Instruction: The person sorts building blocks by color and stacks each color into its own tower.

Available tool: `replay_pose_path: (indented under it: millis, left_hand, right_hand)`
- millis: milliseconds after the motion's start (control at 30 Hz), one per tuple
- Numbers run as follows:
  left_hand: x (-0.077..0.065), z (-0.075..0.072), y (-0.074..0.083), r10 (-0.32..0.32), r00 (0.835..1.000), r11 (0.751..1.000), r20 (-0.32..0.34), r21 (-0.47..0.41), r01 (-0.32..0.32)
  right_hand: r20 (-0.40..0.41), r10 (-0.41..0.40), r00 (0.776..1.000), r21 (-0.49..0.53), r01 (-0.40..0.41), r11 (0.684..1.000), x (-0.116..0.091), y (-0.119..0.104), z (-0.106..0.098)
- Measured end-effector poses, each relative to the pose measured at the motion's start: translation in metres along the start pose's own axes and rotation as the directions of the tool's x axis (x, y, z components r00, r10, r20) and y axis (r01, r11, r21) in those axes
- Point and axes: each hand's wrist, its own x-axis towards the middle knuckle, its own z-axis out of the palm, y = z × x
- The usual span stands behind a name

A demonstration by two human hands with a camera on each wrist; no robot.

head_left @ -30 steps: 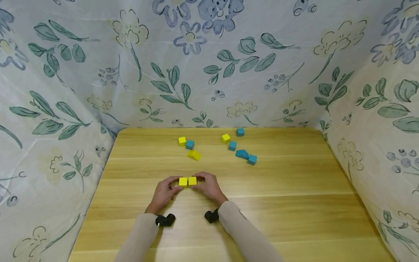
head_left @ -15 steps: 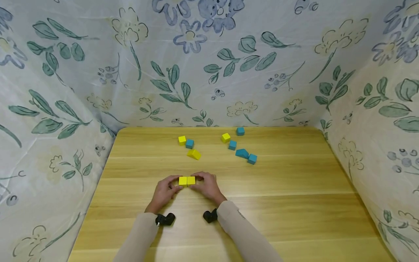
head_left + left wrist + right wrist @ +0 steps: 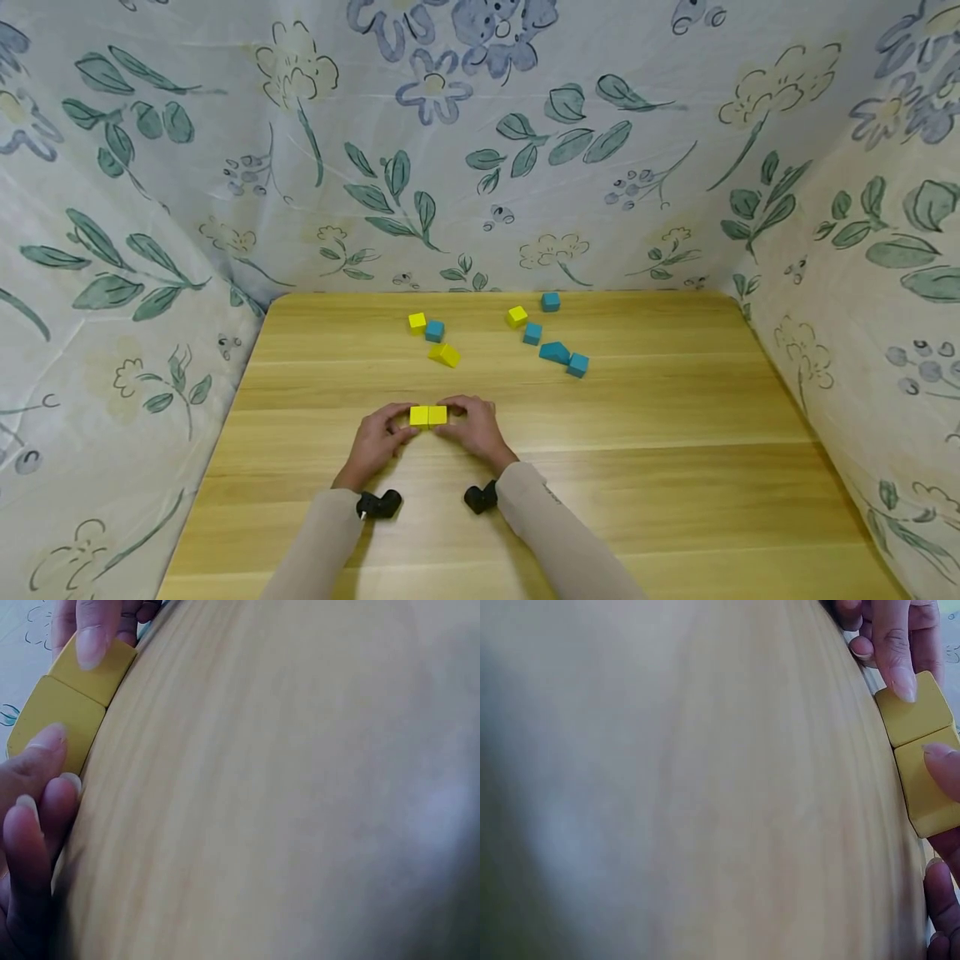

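Okay, both hands busy, close together, a pinch each. Left hand (image 3: 377,440) grips the left yellow cube (image 3: 419,417), thumb on the near face, index finger reaching round the far side. Right hand (image 3: 476,432) does likewise with the right yellow cube (image 3: 438,416). Cubes sit side by side, faces touching, only a thin seam between; both wrist views show the seam and a thumb on each cube. They look to be resting on the wooden table (image 3: 675,500), left of its middle.

Beige sleeves (image 3: 562,529) down the forearms; a black device (image 3: 380,504) on the left wrist, a second black device (image 3: 480,497) on the right.

Beyond the hands, loose blocks in two groups. Left group: yellow wedge (image 3: 445,355) nearest the hands, behind it a blue cube (image 3: 434,332) just beside a small yellow cube (image 3: 417,322). Right group: a front blue cube (image 3: 577,365) right by the blue triangular block (image 3: 555,352), then a middle blue cube (image 3: 532,334) near a rear yellow cube (image 3: 517,317), and a back blue cube (image 3: 551,302) near the table's far edge.

Floral cloth (image 3: 495,192) hangs behind and on both sides, white with green leaves and bluish flowers.
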Motion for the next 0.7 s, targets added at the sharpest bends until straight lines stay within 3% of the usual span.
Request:
replay_pose_path:
  millis: [400,567,700]
  left_hand:
    - [0.001,-0.001,-0.001,-0.002,1.0,1.0,-0.008,0.008,0.002]
    - [0.001,0.0,-0.002,-0.005,1.0,1.0,-0.011,0.014,0.005]
    - [0.001,0.001,-0.001,-0.005,1.0,1.0,-0.002,0.008,0.005]
  right_hand:
    - [0.022,0.018,1.0,0.017,-0.018,1.0,0.001,0.002,0.001]
    - [0.112,0.022,0.993,0.146,-0.038,0.989,-0.003,0.009,-0.012]
    - [0.159,0.015,0.987,0.263,-0.057,0.963,-0.011,0.02,-0.037]
